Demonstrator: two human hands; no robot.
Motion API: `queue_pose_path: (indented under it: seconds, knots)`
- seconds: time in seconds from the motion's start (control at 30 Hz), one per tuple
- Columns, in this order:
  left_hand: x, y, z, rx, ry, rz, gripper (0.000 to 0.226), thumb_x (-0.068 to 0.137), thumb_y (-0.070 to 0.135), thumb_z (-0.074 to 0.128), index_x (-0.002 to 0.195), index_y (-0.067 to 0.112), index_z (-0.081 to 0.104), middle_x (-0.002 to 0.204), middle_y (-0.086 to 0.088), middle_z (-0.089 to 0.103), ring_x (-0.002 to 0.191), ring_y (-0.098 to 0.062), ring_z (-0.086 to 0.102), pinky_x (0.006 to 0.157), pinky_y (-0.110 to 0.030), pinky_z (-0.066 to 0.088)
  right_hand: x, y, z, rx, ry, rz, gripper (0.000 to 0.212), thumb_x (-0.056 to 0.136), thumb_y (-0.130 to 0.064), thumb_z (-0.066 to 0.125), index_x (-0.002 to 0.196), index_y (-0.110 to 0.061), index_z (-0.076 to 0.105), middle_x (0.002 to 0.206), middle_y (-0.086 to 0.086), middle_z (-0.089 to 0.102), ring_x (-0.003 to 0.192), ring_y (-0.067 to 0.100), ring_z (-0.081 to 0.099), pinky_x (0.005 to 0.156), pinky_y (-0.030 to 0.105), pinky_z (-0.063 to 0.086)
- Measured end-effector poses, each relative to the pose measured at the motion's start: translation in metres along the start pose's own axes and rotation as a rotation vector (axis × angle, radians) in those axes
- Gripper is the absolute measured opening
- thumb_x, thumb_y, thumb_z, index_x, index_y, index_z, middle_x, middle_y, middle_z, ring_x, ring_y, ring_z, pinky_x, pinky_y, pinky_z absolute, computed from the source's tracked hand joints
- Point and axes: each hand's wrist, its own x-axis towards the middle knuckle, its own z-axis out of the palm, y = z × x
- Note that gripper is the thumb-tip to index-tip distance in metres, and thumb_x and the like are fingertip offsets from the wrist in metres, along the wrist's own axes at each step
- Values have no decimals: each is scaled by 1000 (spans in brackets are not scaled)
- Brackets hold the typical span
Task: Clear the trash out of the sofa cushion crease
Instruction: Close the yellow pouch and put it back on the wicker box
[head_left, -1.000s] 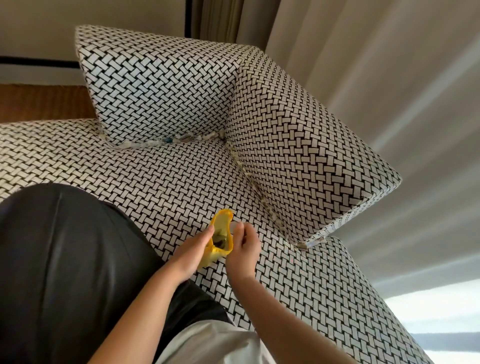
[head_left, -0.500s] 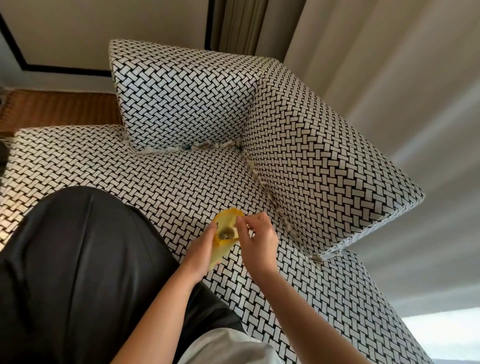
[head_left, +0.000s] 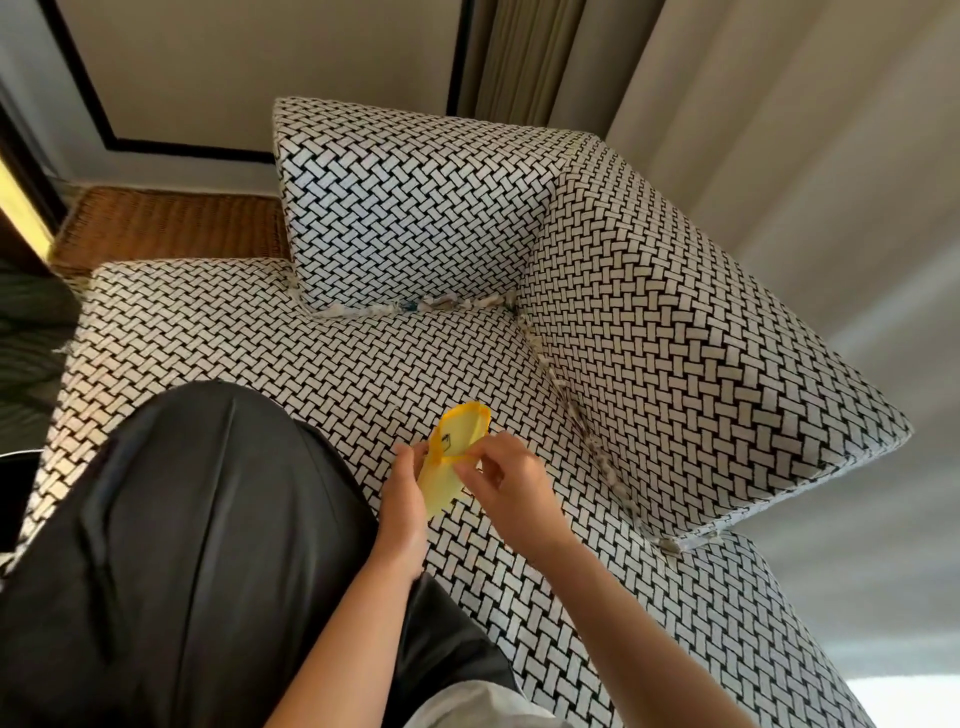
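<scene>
Left hand (head_left: 402, 501), right hand (head_left: 511, 486), yellow bag (head_left: 441, 486) pinched between

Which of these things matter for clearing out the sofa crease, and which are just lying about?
Part of the job: yellow bag, gripped by the left hand and right hand; scraps wedged in the cushion crease.
Just there: wicker surface; curtain; black trousers.
</scene>
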Motion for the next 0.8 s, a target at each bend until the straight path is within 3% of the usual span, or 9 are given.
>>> queue_pose_path:
  seconds: [0.13,0.2,0.3,0.4,0.5,0.63,0.7,0.8]
  knots:
    - [-4,2,1,103,-106,101,28,101,33,21,107,33,48,103,4,56,95,-7,50,77,-22,40,12,0,3,147,18,110,13,90,-14,57,79,-7,59,70,-4,47,58,6,39,54,14,35]
    - [-2,0,-1,127,-174,140,31,100,39,22,118,33,47,119,2,55,108,-8,50,86,-23,40,18,1,3,216,36,165,15,91,-15,54,78,-9,59,65,-2,49,55,4,38,52,14,34]
    - [1,-3,-6,288,-261,267,43,92,52,33,132,37,40,124,19,50,118,1,45,95,-19,35,26,-1,-1,285,29,212,19,93,-13,51,76,-13,59,58,-6,49,48,0,38,48,12,33]
    - [5,-7,-8,536,-162,400,38,95,27,49,132,34,41,108,26,53,105,11,51,90,-11,40,32,-7,-6,372,-36,212,27,95,-11,46,72,-16,58,56,-8,50,49,1,42,50,11,38]
    - [10,-9,-10,696,-22,477,32,95,31,46,126,24,51,100,15,63,92,5,58,82,-15,48,35,-13,-7,390,-91,199,29,95,-9,45,70,-16,58,56,-10,52,52,2,46,53,14,41]
    - [10,-5,-10,727,50,503,36,96,35,39,120,18,59,92,5,66,79,-4,58,65,-8,42,36,-15,-4,326,-94,161,12,93,-13,51,96,-18,61,68,-9,56,52,8,41,47,19,37]
    - [9,-4,-10,742,44,533,32,97,33,39,117,19,60,88,5,66,74,-3,57,62,-6,41,36,-21,-4,325,-105,116,15,91,-17,56,104,-24,59,70,-3,54,51,7,37,45,17,33]
    - [7,-2,-12,780,52,520,20,98,25,40,86,20,54,62,8,51,52,-3,46,51,-11,37,44,-30,-6,99,-200,-11,15,87,-23,61,101,-26,62,77,3,58,58,4,42,54,19,41]
